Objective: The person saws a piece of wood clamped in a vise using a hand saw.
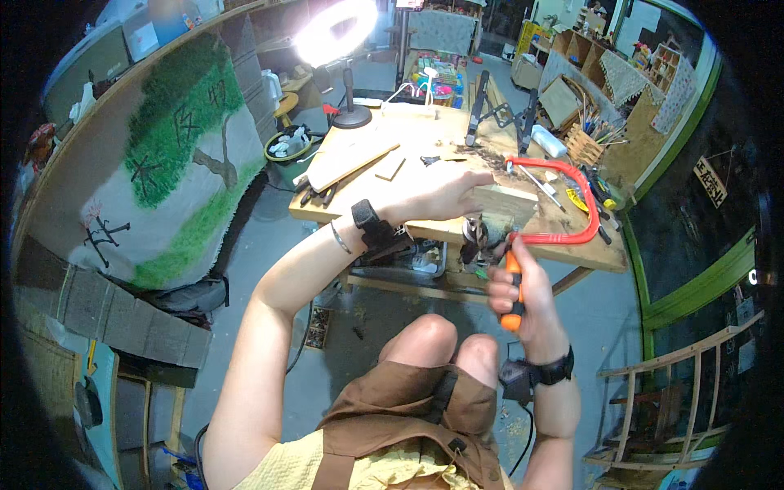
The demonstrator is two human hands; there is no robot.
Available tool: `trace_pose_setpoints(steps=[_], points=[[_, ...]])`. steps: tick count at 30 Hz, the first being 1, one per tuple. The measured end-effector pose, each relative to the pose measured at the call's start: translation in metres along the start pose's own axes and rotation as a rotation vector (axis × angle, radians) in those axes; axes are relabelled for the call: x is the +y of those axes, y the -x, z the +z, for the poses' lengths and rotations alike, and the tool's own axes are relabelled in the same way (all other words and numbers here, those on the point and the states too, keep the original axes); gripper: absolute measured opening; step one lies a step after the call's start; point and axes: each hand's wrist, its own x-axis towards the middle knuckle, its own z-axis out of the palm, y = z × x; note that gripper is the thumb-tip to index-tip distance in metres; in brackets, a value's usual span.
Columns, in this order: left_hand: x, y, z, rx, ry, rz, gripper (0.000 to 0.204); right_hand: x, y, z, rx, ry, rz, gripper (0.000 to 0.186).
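Observation:
My right hand (pixel 527 286) is wrapped round the orange and black handle of a coping saw (pixel 590 196). Its red U-shaped frame reaches away over the table's right side, and the thin blade is hard to make out. A pale wooden block (pixel 514 198) lies at the near edge of the workbench, inside the saw's frame. My left hand (pixel 445 194) holds the block's left end, palm down, with the fingers bent over it. Just below the block, a dark metal clamp or vise (pixel 474 233) sits at the bench edge, partly hidden.
The workbench (pixel 327 214) carries a flat board (pixel 355 167), a lit ring lamp (pixel 353 110), black metal stands (pixel 478 110), a white bottle (pixel 549 140) and a yellow tape measure (pixel 576 198). Pencils in a wooden holder (pixel 584 147) stand at the right. A wooden rack (pixel 661 400) is at lower right.

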Motion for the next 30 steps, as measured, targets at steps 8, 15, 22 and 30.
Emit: trace_pose_setpoints(steps=[8, 15, 22, 30], points=[[-0.008, -0.005, 0.004, -0.044, -0.112, -0.014, 0.032, 0.007, 0.009, 0.003, 0.087, 0.102, -0.054, 0.027], [0.012, 0.007, -0.008, -0.034, -0.166, -0.035, 0.038, 0.027, 0.031, 0.001, -0.005, 0.079, -0.032, 0.028], [-0.01, 0.002, -0.004, -0.055, -0.081, -0.056, 0.037, 0.011, 0.008, 0.002, 0.0, 0.055, -0.022, 0.026], [0.021, -0.001, -0.007, -0.02, -0.264, -0.073, 0.043, 0.001, -0.001, 0.003, 0.051, 0.024, -0.037, 0.031]])
